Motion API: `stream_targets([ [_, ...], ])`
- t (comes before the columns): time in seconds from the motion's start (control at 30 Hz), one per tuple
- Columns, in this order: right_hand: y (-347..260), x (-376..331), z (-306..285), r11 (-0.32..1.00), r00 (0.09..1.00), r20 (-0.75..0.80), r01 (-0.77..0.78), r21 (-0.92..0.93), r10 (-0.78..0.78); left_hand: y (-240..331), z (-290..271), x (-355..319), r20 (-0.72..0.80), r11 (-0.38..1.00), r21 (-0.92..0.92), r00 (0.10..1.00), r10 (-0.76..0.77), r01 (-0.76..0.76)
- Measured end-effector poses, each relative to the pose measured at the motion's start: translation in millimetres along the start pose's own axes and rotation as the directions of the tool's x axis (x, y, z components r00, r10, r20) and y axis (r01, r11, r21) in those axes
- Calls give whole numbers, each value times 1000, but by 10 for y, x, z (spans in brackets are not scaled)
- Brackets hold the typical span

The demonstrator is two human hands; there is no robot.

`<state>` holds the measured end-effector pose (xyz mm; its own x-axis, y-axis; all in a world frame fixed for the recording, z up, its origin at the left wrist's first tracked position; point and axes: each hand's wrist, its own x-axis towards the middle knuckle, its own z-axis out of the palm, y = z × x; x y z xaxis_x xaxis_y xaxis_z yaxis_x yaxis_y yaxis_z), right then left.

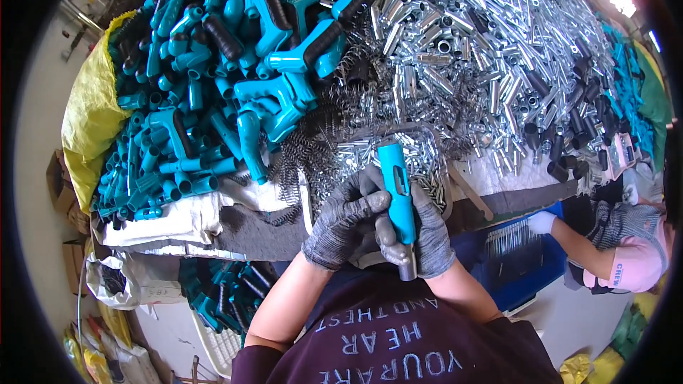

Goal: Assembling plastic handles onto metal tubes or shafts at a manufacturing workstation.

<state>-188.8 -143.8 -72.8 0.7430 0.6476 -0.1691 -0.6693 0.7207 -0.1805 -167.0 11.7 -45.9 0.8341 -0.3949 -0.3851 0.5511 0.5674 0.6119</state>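
Observation:
A teal plastic tool housing (pixel 400 203) with a long slot in its side stands nearly upright in front of me, and a short metal tube sticks out of its lower end. My right hand (pixel 431 236), in a grey knit glove, is wrapped round the housing from the right. On the other side my left hand (pixel 341 224), gloved alike, has its fingers curled and thumb pressed in close beside the housing; whatever they pinch is hidden. Just beyond my hands sits a clear bin (pixel 447 195) of small metal parts, with black coil springs (pixel 302 160) heaped to its left.
Teal pistol-grip housings (pixel 277 96) are piled at the left, shiny metal tubes (pixel 455 35) at the right. A wooden stick (pixel 471 192) lies by the bin. At right, a co-worker's gloved hand (pixel 542 222) is over a blue crate (pixel 530 288). Below the table, a basket (pixel 217 345) holds teal parts.

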Motion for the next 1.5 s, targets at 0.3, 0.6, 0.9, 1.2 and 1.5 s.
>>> stream_targets([
  [0.3, -291, -36, 168, 553, 753, -38, 448, -703, -657, -226, 269, 44, 232, 570, 808, 970, -74, -150],
  [0.6, -536, -159, 83, 583, 550, -222, 663, -470, -805, 6, 514, 321, 232, -7, 973, 973, -1, -232],
  [0.9, -505, -152, -67, 704, 644, -286, 640, -308, -710, 962, 480, 1483, 74, -676, 609, 819, 569, 415],
  [1.2, -518, -271, -96, 670, 663, -228, 549, -500, -713, 1245, 163, 1459, 49, -405, 892, 848, 528, 201],
  [1.5, -419, -225, -53, 773, 788, -229, 423, -473, -572, 1254, 20, 995, -193, 847, 531, 970, 145, -21],
])
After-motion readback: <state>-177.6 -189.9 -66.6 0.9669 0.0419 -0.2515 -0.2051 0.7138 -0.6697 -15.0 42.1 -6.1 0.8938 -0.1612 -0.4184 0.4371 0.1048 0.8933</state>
